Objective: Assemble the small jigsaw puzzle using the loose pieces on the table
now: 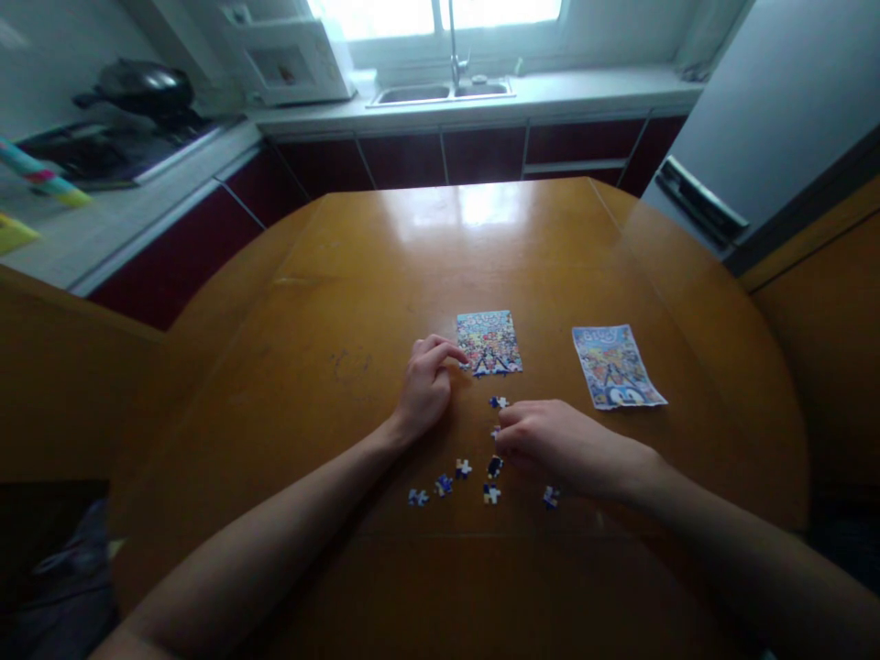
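Note:
A partly assembled jigsaw puzzle [489, 341] lies on the table, colourful, with an uneven lower edge. My left hand [427, 383] rests at its lower left corner, the index finger stretched onto the edge and the other fingers loosely bent, holding nothing. Below the puzzle, my right hand [550, 440] is closed in a pinch at a small puzzle piece [495, 432], which its fingertips partly hide. One loose piece [499, 401] lies just above those fingertips. Nearer to me are several more, among them a dark piece [495, 467] and a blue one [444, 485].
To the right lies a creased picture sheet [619, 367] with a design like the puzzle's. The wooden table [330, 275] has rounded ends. Beyond it are a sink [412, 94], a white microwave [295, 60], a wok [144, 87] on the stove and a grey fridge [776, 119].

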Motion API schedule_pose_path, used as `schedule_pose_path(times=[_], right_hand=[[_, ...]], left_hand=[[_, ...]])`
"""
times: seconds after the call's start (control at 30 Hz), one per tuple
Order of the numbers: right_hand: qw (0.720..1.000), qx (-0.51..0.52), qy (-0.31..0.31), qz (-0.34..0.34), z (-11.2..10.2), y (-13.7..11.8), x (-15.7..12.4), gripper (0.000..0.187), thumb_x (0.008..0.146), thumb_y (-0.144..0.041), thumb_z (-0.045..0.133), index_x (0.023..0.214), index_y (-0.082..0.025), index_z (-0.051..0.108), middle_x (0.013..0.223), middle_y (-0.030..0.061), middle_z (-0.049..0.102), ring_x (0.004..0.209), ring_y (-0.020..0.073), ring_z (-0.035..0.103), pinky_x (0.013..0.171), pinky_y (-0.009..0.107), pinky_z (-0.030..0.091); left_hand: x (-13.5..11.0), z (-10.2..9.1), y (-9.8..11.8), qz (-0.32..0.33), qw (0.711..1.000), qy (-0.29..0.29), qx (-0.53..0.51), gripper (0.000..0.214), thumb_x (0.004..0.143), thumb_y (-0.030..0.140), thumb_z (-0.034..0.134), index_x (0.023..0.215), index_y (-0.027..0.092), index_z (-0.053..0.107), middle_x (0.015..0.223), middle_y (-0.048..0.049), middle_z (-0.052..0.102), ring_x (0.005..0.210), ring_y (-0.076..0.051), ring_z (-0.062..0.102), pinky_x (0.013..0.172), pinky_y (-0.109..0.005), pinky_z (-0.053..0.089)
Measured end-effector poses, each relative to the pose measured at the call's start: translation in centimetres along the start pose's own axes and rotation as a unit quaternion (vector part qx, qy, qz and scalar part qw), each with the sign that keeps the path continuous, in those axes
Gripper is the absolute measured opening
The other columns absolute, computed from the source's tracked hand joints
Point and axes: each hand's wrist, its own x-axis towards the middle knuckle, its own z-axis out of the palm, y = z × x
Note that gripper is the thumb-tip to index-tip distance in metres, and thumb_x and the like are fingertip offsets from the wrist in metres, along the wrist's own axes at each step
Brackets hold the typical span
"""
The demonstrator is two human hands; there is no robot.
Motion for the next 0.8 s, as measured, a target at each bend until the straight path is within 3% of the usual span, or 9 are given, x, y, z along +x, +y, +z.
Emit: schedule_pose_path(times=[0.47,0.8], right_hand=[[0.998,-0.015,-0.039,-0.041,1.3,-1.8,0.5,0.006,0.086,-0.023,0.067,0.084,-0.017,0.068,0.091,0.0049,0.065,0.079,0.0171,0.058,0.070,0.028,0.041],[0.997,0.000,-0.059,-0.044,2.0,-2.0,0.6,0.009,0.089,-0.017,0.060,0.088,-0.016,0.068,0.094,0.0073,0.064,0.084,0.0183,0.058,0.074,0.029,0.043]], left_hand=[[0.0,0.0,0.1,-0.003,1.000,0.002,0.006,0.034,0.078,-0.003,0.044,0.080,0.021,0.068,0.089,-0.0032,0.061,0.093,-0.021,0.053,0.087,-0.038,0.044],[0.0,0.1,0.2,-0.006,1.000,0.007,0.005,0.032,0.079,-0.002,0.046,0.079,0.021,0.068,0.087,-0.0032,0.061,0.091,-0.021,0.053,0.085,-0.037,0.043]])
